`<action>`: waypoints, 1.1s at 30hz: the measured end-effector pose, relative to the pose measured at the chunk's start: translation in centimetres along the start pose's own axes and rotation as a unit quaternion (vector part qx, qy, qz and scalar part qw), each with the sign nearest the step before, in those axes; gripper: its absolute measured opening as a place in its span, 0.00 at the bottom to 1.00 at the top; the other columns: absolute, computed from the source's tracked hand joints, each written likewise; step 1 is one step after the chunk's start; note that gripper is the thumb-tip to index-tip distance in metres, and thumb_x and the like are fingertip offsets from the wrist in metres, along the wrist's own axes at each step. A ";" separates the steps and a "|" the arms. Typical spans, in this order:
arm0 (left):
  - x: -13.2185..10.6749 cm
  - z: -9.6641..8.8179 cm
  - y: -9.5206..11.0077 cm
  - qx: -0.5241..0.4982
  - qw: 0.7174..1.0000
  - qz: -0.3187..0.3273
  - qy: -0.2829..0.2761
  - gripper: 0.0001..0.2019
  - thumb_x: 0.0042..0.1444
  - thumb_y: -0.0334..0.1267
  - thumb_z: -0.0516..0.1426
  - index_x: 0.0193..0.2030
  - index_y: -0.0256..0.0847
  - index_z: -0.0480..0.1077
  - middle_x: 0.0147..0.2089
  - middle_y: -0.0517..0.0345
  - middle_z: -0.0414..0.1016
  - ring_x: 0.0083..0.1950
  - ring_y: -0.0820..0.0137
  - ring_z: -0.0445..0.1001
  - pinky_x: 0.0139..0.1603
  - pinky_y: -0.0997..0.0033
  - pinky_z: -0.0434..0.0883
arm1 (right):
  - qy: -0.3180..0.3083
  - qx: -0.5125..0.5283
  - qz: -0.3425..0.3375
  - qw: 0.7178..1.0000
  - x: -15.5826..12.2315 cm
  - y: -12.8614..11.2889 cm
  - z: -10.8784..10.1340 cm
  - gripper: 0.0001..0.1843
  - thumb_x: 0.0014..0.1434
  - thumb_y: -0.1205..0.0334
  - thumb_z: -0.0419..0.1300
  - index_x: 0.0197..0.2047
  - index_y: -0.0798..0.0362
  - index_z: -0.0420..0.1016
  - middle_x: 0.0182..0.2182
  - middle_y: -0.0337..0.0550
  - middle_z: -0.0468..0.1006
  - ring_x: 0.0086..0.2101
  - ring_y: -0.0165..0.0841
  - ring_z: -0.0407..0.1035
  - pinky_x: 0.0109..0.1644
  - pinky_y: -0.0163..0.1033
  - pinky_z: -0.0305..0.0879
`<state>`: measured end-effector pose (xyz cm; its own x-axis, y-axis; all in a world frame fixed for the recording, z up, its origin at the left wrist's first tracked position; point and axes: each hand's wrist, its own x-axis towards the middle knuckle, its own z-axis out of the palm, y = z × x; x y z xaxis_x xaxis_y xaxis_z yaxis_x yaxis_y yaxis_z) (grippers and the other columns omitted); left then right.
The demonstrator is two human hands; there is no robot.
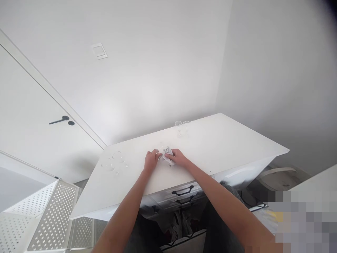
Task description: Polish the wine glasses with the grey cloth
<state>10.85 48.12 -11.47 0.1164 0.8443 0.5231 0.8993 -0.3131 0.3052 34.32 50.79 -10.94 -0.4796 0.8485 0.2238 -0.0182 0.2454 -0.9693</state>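
My left hand (151, 160) is closed, fingers curled round the edge of a clear stemmed glass (161, 149), whose outline shows only faintly against the white top. Bunched in my right hand (179, 157) is a pale grey-white cloth (167, 151), pressed against the glass. Both hands are close together over the middle of the white cabinet top (210, 140). Farther back stand two clear stemmed glasses, one wine glass (178, 128) and another wine glass (186, 127) side by side. On the left are more clear glasses (117, 157), their shapes hard to make out.
Black-handled drawers (183, 190) run along the cabinet's front. White perforated baskets (52, 214) stand at lower left, near a white door with a black handle (60, 120). A round white object (279, 177) is low at right. Walls rise behind the cabinet.
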 end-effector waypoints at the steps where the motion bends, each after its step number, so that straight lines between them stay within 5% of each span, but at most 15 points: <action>1: 0.0 0.0 0.1 0.000 1.000 0.001 0.005 0.11 0.75 0.48 0.54 0.46 0.47 0.74 0.28 0.60 0.79 0.32 0.62 0.71 0.39 0.63 0.67 | 0.047 -0.041 -0.027 0.998 0.0 0.1 -0.1 0.23 0.62 0.38 0.66 0.36 0.52 0.80 0.34 0.45 0.81 0.35 0.40 0.74 0.41 0.44 0.71; 4: 0.1 0.3 0.2 0.020 0.999 0.029 0.025 0.11 0.76 0.47 0.53 0.49 0.46 0.74 0.30 0.59 0.80 0.31 0.64 0.74 0.45 0.60 0.67 | 0.151 -0.146 -0.139 0.968 -0.1 0.1 -0.4 0.16 0.67 0.54 0.59 0.52 0.47 0.83 0.54 0.51 0.83 0.55 0.48 0.74 0.61 0.54 0.70; 7: 0.1 0.7 0.0 0.064 0.991 0.111 0.027 0.13 0.75 0.40 0.51 0.40 0.44 0.74 0.28 0.57 0.77 0.29 0.65 0.73 0.45 0.59 0.65 | 0.076 -0.257 -0.242 0.933 -0.1 -0.1 -0.2 0.28 0.64 0.67 0.56 0.64 0.41 0.79 0.67 0.45 0.77 0.69 0.48 0.65 0.75 0.61 0.53; 10: 0.0 0.9 -0.2 0.079 0.986 0.147 0.024 0.20 0.74 0.35 0.48 0.28 0.44 0.68 0.24 0.57 0.71 0.27 0.66 0.69 0.41 0.60 0.62 | 0.003 -0.323 -0.276 0.905 0.0 -0.4 0.6 0.27 0.63 0.68 0.58 0.63 0.41 0.79 0.66 0.44 0.78 0.69 0.48 0.66 0.79 0.63 0.43; 13: -0.3 0.8 -0.2 0.077 0.984 0.162 0.021 0.18 0.76 0.40 0.51 0.31 0.44 0.71 0.25 0.58 0.72 0.28 0.66 0.70 0.40 0.60 0.62 | 0.047 -0.286 -0.243 0.926 0.2 -0.7 1.2 0.18 0.64 0.61 0.61 0.56 0.45 0.81 0.59 0.49 0.82 0.61 0.48 0.72 0.76 0.61 0.52; 15: -0.4 0.7 0.0 0.068 0.981 0.182 0.010 0.14 0.76 0.45 0.53 0.40 0.45 0.75 0.27 0.58 0.75 0.29 0.67 0.72 0.43 0.60 0.64 | 0.096 -0.187 -0.153 0.966 0.3 -0.8 1.3 0.13 0.67 0.53 0.59 0.47 0.48 0.82 0.48 0.49 0.85 0.49 0.46 0.77 0.64 0.56 0.68; 17: -0.5 0.5 0.3 0.049 0.981 0.188 -0.003 0.13 0.76 0.48 0.54 0.47 0.45 0.76 0.28 0.59 0.77 0.31 0.67 0.74 0.46 0.60 0.65 | 0.129 -0.040 -0.041 0.990 0.4 -0.9 1.1 0.19 0.69 0.44 0.56 0.40 0.50 0.80 0.38 0.46 0.83 0.39 0.43 0.76 0.50 0.49 0.74; 21: -0.2 0.1 0.8 -0.061 0.991 0.112 -0.027 0.16 0.74 0.53 0.54 0.46 0.46 0.77 0.29 0.58 0.77 0.31 0.66 0.73 0.46 0.60 0.67 | 0.116 0.193 0.061 0.972 1.1 -1.1 0.5 0.27 0.65 0.33 0.58 0.39 0.51 0.78 0.34 0.47 0.81 0.36 0.43 0.78 0.41 0.45 0.74; 26: 0.1 -0.1 1.6 -0.196 0.980 -0.016 -0.036 0.25 0.75 0.54 0.48 0.33 0.44 0.73 0.30 0.56 0.78 0.31 0.68 0.73 0.38 0.65 0.68 | 0.095 0.271 0.084 0.954 1.7 -0.5 1.8 0.35 0.61 0.25 0.60 0.45 0.51 0.79 0.34 0.49 0.82 0.37 0.44 0.78 0.43 0.46 0.76; 29: 0.2 -0.1 2.0 -0.244 0.966 -0.085 -0.025 0.26 0.73 0.57 0.49 0.32 0.42 0.75 0.28 0.58 0.75 0.28 0.70 0.68 0.33 0.69 0.65 | 0.074 0.250 0.071 0.963 2.1 0.3 3.6 0.39 0.60 0.22 0.59 0.48 0.52 0.79 0.37 0.48 0.82 0.39 0.43 0.77 0.49 0.47 0.74; 33: 0.4 0.0 1.8 -0.293 0.942 -0.163 -0.007 0.27 0.62 0.61 0.59 0.22 0.40 0.70 0.20 0.63 0.59 0.25 0.73 0.55 0.30 0.69 0.54 | 0.041 0.090 0.014 0.995 2.4 0.9 4.7 0.35 0.64 0.26 0.58 0.49 0.52 0.77 0.43 0.48 0.81 0.47 0.44 0.73 0.60 0.52 0.67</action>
<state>12.52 47.87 -10.73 -0.1165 0.9419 0.3150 0.5017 -0.2179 0.8372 28.99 50.83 -11.73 -0.4090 0.8910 0.1970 -0.1658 0.1398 -0.9762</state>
